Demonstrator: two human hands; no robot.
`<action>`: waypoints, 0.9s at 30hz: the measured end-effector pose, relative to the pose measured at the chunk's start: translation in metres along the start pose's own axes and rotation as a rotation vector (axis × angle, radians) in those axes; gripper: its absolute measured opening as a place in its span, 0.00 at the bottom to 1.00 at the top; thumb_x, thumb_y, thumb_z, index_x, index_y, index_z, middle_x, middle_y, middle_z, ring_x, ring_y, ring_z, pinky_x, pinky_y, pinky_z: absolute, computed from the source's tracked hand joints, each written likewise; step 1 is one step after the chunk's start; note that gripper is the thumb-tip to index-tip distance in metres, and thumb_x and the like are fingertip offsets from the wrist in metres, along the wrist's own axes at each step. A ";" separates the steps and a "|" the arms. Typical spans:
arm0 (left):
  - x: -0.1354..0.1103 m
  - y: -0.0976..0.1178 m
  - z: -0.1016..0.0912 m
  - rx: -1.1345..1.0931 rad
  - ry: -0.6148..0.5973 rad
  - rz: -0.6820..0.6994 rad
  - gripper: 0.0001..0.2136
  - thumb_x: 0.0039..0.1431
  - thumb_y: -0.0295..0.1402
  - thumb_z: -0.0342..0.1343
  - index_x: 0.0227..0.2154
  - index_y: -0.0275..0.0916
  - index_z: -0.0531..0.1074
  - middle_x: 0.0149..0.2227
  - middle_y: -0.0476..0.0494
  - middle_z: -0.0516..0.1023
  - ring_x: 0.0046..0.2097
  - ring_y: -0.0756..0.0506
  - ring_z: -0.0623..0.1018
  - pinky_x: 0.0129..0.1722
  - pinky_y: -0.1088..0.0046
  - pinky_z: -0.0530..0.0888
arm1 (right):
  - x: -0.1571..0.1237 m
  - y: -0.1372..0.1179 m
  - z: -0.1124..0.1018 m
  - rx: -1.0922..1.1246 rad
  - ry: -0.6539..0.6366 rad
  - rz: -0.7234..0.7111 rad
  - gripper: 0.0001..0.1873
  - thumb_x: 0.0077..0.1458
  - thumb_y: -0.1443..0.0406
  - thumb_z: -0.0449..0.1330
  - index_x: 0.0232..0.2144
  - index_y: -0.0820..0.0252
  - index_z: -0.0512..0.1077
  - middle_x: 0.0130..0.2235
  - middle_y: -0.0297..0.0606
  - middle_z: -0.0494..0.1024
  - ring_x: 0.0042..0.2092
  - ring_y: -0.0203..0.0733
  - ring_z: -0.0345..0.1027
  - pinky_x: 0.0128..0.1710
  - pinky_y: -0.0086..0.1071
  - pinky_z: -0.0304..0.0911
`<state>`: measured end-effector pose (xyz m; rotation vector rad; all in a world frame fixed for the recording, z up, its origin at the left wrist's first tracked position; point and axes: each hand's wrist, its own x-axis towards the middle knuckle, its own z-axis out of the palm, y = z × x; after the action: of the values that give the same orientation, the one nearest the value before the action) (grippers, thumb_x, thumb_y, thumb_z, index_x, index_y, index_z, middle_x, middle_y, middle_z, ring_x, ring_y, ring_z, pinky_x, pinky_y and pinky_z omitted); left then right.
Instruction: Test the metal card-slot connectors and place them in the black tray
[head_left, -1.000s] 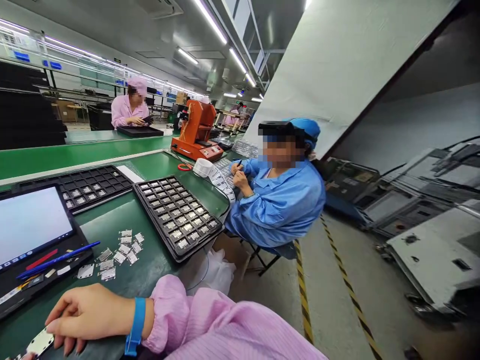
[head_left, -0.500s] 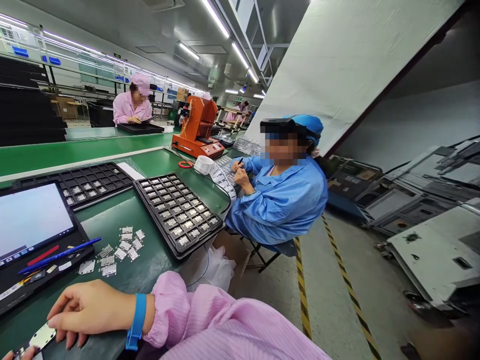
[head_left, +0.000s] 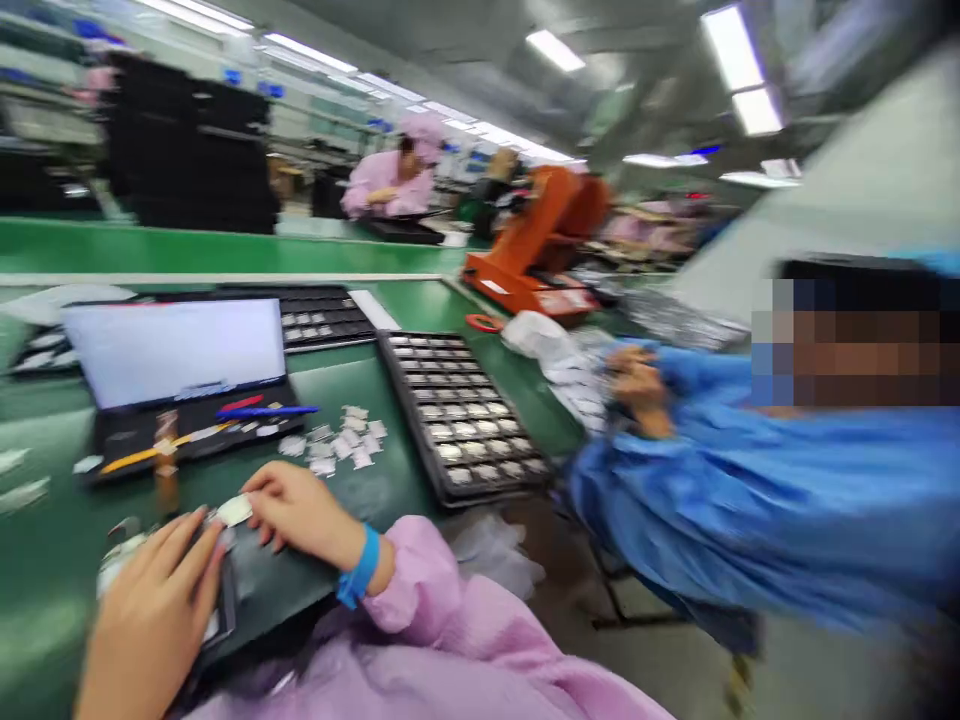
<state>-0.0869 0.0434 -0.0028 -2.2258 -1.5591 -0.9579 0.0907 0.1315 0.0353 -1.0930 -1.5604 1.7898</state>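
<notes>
My right hand [head_left: 300, 510], with a blue wrist strap [head_left: 358, 568] and a pink sleeve, pinches a small pale metal plate [head_left: 234, 510] at its fingertips. My left hand [head_left: 150, 625] lies close by at the lower left, its fingertips almost at the plate. Under it is a dark object with pale pieces, too blurred to name. Loose metal plates [head_left: 337, 440] lie in a cluster beyond my right hand. A black tray [head_left: 457, 410] of metal parts stands to their right.
A tablet [head_left: 176, 340] in a dark case holds a blue pen [head_left: 266, 410] on the green bench [head_left: 52, 540]. A co-worker in blue [head_left: 750, 480] sits close on the right. Another black tray [head_left: 322, 320] lies behind the tablet, and an orange machine [head_left: 536, 240] stands farther back.
The view has swung sharply and is blurred. My left hand has come up into view, and my right hand now lifts the plate nearer the middle of the bench.
</notes>
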 end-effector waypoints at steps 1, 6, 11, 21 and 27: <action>0.005 0.010 -0.006 0.066 -0.046 -0.034 0.11 0.63 0.31 0.53 0.46 0.36 0.75 0.49 0.36 0.77 0.48 0.36 0.76 0.48 0.54 0.74 | 0.000 -0.002 -0.001 -0.016 0.020 -0.004 0.06 0.56 0.66 0.57 0.38 0.60 0.68 0.24 0.28 0.71 0.20 0.29 0.64 0.14 0.19 0.61; 0.026 0.027 -0.012 0.164 -0.077 -0.152 0.11 0.64 0.30 0.53 0.45 0.33 0.76 0.47 0.35 0.79 0.49 0.36 0.77 0.47 0.55 0.77 | 0.010 -0.005 -0.008 -0.065 -0.028 -0.026 0.13 0.55 0.59 0.57 0.39 0.61 0.67 0.26 0.29 0.71 0.21 0.30 0.66 0.15 0.21 0.61; 0.025 0.031 -0.016 0.138 -0.074 -0.166 0.13 0.64 0.32 0.54 0.46 0.30 0.76 0.47 0.33 0.79 0.49 0.35 0.77 0.47 0.54 0.78 | 0.007 -0.008 -0.007 -0.074 -0.026 -0.036 0.16 0.53 0.55 0.58 0.38 0.61 0.67 0.25 0.30 0.71 0.21 0.32 0.66 0.14 0.23 0.61; 0.029 0.030 -0.019 0.139 -0.057 -0.160 0.13 0.63 0.31 0.54 0.44 0.28 0.77 0.46 0.31 0.79 0.48 0.35 0.77 0.47 0.56 0.79 | 0.008 -0.009 -0.007 -0.077 -0.021 -0.039 0.16 0.53 0.54 0.59 0.38 0.60 0.68 0.26 0.31 0.72 0.22 0.33 0.67 0.15 0.24 0.62; 0.028 0.030 -0.019 0.130 -0.052 -0.149 0.13 0.63 0.30 0.54 0.43 0.25 0.76 0.45 0.30 0.79 0.49 0.35 0.78 0.49 0.57 0.79 | 0.008 -0.009 -0.005 -0.090 -0.012 -0.046 0.16 0.54 0.54 0.59 0.38 0.60 0.67 0.25 0.31 0.72 0.22 0.33 0.66 0.14 0.24 0.61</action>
<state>-0.0612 0.0422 0.0344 -2.0865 -1.7773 -0.8164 0.0893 0.1429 0.0419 -1.0802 -1.6743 1.7139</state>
